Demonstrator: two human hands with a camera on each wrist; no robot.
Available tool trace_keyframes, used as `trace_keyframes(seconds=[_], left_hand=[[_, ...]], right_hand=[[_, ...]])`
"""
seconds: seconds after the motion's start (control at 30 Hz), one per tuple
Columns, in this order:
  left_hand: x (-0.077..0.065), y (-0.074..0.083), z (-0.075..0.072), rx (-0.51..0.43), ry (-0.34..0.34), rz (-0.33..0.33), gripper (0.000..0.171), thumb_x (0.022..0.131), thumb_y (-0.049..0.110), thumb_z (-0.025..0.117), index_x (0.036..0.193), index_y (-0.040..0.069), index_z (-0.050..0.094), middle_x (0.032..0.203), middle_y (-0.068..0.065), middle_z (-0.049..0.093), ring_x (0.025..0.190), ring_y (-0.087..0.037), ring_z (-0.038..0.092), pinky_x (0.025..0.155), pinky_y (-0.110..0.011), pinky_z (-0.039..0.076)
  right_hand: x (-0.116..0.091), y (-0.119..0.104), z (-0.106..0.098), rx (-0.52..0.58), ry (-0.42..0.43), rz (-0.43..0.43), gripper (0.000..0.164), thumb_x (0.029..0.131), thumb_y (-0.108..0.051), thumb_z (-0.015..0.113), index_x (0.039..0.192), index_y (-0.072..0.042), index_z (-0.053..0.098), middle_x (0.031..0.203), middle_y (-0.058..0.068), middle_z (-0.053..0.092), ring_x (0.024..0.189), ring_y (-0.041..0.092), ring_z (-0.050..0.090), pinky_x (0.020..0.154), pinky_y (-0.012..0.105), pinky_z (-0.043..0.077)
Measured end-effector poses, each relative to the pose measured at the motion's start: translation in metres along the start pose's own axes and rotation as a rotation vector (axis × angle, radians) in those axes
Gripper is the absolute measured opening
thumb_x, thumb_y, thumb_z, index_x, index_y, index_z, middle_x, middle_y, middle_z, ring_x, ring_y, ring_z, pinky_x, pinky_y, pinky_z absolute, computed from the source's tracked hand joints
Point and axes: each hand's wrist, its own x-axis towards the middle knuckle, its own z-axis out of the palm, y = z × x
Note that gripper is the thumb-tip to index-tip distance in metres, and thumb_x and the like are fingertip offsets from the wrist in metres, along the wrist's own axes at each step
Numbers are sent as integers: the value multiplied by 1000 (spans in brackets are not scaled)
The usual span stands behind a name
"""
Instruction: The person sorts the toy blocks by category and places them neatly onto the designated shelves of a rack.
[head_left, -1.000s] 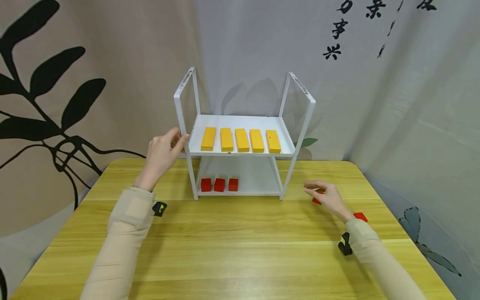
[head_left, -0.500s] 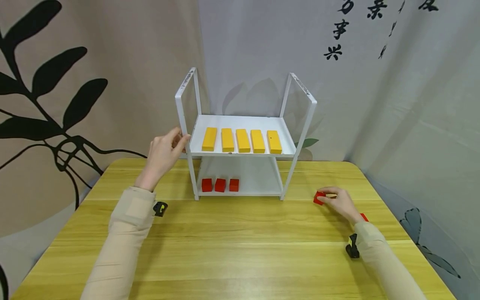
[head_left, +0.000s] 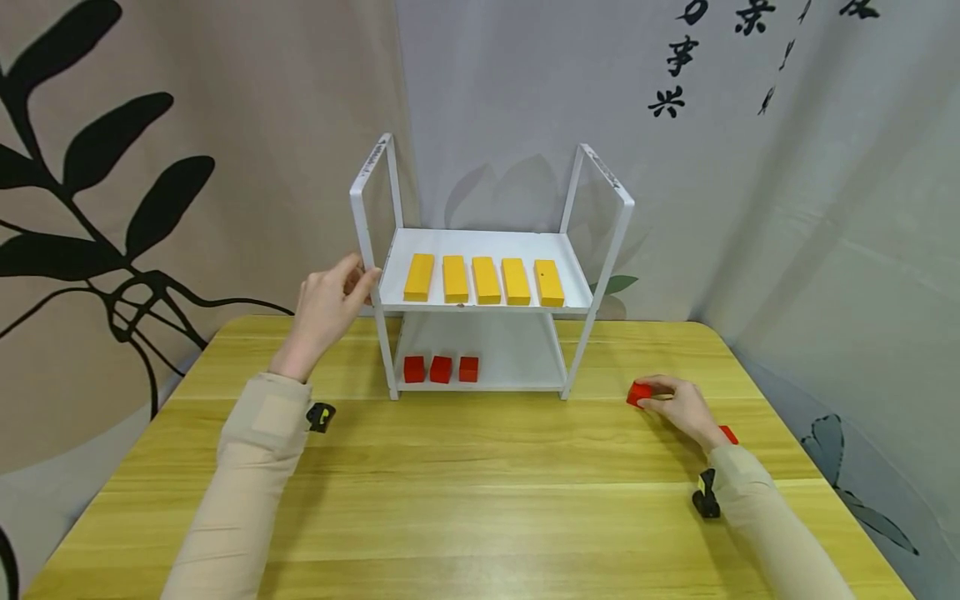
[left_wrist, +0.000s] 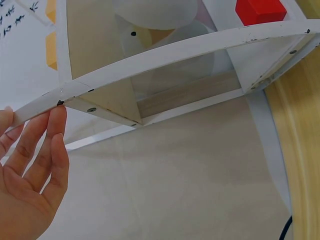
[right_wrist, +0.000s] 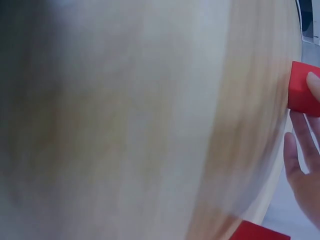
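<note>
A white two-tier rack [head_left: 517, 376] stands at the back of the table. My left hand [head_left: 324, 302] holds its left front post; in the left wrist view, the thumb and fingertips [left_wrist: 56, 120] lie on either side of the white bar [left_wrist: 165, 50]. At the right, my right hand [head_left: 681, 408] pinches a red block [head_left: 638, 394] between thumb and fingers. The right wrist view shows that red block [right_wrist: 302, 90] at its right edge. A second red block [head_left: 728, 434] lies by the right wrist, partly hidden by it.
Several yellow blocks [head_left: 486, 281] stand in a row on the upper shelf. Three red blocks [head_left: 441, 370] sit at the left front of the lower shelf. Behind the wooden table [head_left: 480, 492] hangs a printed curtain [head_left: 495, 100].
My right hand has shifted to the right, from over the red block to its right side, and now pinches it. The left hand keeps its hold on the rack.
</note>
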Motion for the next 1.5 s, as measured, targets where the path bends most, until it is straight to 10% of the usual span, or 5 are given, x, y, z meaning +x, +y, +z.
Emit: trace_keyframes(seconds=[0.6, 1.5], left_hand=[[0, 0, -1, -1, -4, 5, 29, 100, 29, 49, 92, 2, 57, 70, -15, 66, 54, -22, 51, 53, -28, 36], [0, 0, -1, 11, -1, -4, 30, 100, 30, 49, 92, 2, 58, 69, -14, 65, 51, -20, 46, 51, -27, 34]], right_hand=[[-1, -13, 5, 24, -3, -1, 37, 86, -16, 71, 121, -8, 64, 117, 19, 67, 102, 35, 66, 77, 30, 54], [-8, -82, 23, 69, 100, -290, 32, 79, -7, 76, 111, -9, 70, 113, 11, 69, 101, 24, 63, 83, 46, 54]])
